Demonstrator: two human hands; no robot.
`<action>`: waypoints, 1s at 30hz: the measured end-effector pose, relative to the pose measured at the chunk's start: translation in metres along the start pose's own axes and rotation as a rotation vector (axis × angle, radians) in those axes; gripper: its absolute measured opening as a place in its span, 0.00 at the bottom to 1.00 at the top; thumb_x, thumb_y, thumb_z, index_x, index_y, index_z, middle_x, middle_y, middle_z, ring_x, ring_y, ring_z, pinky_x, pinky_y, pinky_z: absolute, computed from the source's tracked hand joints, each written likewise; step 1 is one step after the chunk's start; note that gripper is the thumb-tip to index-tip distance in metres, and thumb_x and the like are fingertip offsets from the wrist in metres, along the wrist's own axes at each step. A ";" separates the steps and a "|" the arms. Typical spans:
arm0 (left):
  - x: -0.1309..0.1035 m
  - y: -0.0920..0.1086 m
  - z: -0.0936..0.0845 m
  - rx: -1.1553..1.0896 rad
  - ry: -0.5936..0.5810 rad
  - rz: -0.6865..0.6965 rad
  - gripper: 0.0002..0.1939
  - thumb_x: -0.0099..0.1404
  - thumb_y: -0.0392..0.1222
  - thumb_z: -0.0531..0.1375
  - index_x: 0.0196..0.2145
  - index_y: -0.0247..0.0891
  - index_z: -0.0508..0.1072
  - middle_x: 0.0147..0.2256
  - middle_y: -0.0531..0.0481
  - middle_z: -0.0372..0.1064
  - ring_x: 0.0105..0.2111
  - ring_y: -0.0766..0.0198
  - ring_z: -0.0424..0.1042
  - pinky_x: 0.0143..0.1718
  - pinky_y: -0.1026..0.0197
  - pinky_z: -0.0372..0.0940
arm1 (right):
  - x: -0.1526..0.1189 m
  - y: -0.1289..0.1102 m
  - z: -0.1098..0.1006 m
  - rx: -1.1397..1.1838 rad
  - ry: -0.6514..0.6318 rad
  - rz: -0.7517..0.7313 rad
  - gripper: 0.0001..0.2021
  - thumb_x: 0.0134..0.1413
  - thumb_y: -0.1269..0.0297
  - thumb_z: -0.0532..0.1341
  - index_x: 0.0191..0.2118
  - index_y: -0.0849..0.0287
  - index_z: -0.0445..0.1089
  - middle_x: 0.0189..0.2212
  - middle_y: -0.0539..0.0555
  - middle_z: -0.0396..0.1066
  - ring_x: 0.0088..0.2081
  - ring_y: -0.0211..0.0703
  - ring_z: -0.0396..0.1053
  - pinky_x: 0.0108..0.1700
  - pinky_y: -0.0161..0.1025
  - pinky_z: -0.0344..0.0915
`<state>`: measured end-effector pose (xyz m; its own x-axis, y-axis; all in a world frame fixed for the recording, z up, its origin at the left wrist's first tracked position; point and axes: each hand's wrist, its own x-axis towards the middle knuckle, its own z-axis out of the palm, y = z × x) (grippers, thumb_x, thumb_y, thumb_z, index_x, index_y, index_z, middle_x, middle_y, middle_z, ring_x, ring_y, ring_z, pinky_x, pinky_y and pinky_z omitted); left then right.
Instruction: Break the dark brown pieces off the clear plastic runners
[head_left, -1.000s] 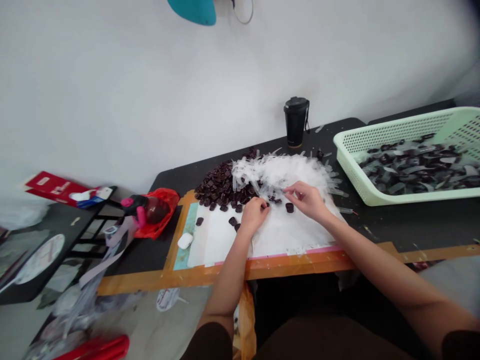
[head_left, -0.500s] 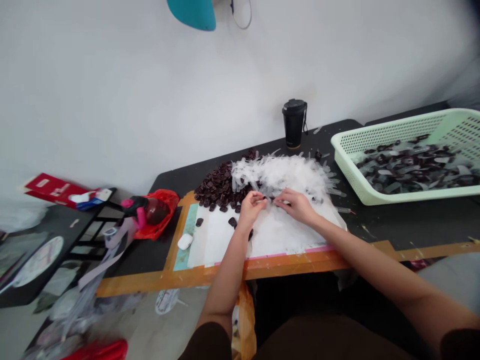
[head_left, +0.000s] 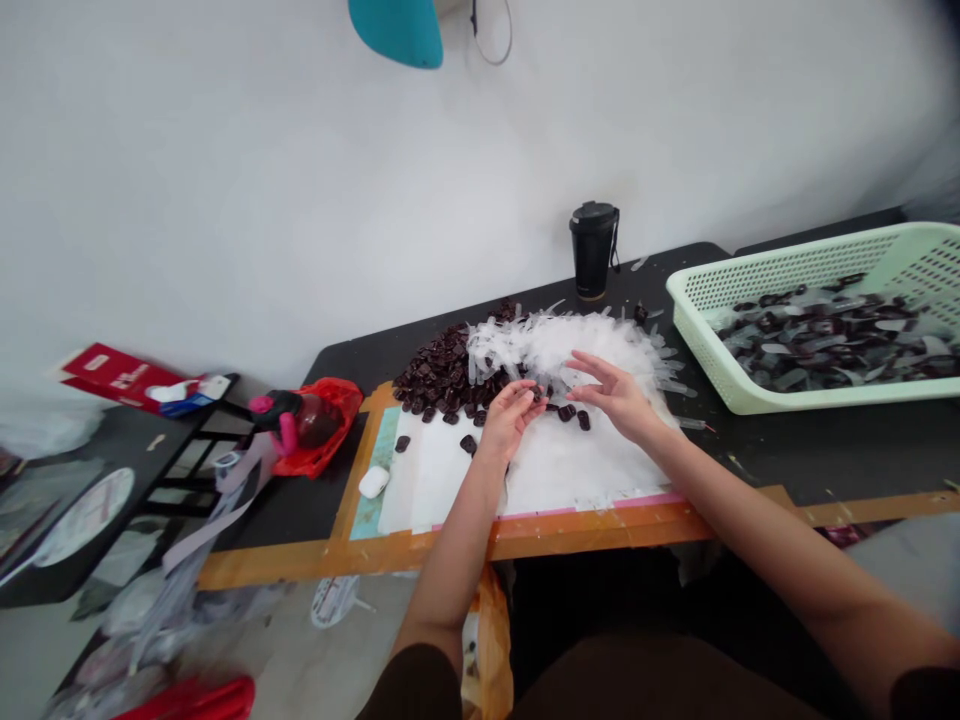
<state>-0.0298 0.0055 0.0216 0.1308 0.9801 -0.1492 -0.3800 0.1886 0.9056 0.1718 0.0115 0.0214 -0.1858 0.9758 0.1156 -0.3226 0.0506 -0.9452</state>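
My left hand (head_left: 511,418) is closed in a pinch around a small dark piece (head_left: 538,393), partly hidden by the fingertips. To its right, my right hand (head_left: 613,400) has its fingers apart and nothing visible in them, over the edge of a heap of translucent white plastic strips (head_left: 585,340). Behind my left hand lies a pile of dark, glossy, squarish pieces (head_left: 439,370). Between the hands, a few loose dark pieces (head_left: 583,420) rest on the white sheet (head_left: 555,480).
A pale green basket (head_left: 739,395) with dark pieces and clear strips stands on the right. A black lidded cup (head_left: 592,255) is at the back by the wall. To the left are a white case (head_left: 373,482), a red plastic bag (head_left: 341,400) with a bottle, and a red box (head_left: 124,380).
My right hand has drawn away from the left and opened its fingers. Several dark pieces now show between the hands. My left hand stays nearly in place, still pinching.
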 end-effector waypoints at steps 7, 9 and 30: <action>0.002 -0.006 0.002 -0.034 -0.040 -0.067 0.19 0.53 0.43 0.69 0.43 0.39 0.75 0.40 0.46 0.77 0.34 0.65 0.76 0.43 0.59 0.69 | -0.004 0.007 0.007 -0.210 -0.079 -0.053 0.16 0.50 0.53 0.66 0.42 0.58 0.73 0.31 0.55 0.75 0.32 0.43 0.73 0.37 0.42 0.69; 0.002 -0.009 0.003 -0.038 -0.049 -0.066 0.19 0.53 0.42 0.69 0.43 0.37 0.76 0.39 0.46 0.77 0.34 0.65 0.76 0.43 0.60 0.69 | -0.008 0.008 0.010 -0.382 -0.060 -0.144 0.13 0.55 0.53 0.62 0.38 0.58 0.73 0.28 0.53 0.74 0.28 0.41 0.70 0.32 0.39 0.66; 0.002 -0.018 0.009 0.121 -0.043 0.124 0.20 0.49 0.40 0.71 0.41 0.38 0.76 0.42 0.47 0.72 0.39 0.63 0.72 0.44 0.56 0.68 | -0.014 0.009 0.017 -0.684 0.083 -0.199 0.15 0.58 0.53 0.58 0.32 0.60 0.74 0.17 0.50 0.66 0.19 0.37 0.61 0.24 0.35 0.56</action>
<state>-0.0141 0.0038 0.0081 0.1299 0.9914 -0.0186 -0.2826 0.0550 0.9577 0.1554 -0.0050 0.0165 -0.1039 0.9458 0.3076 0.3160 0.3246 -0.8915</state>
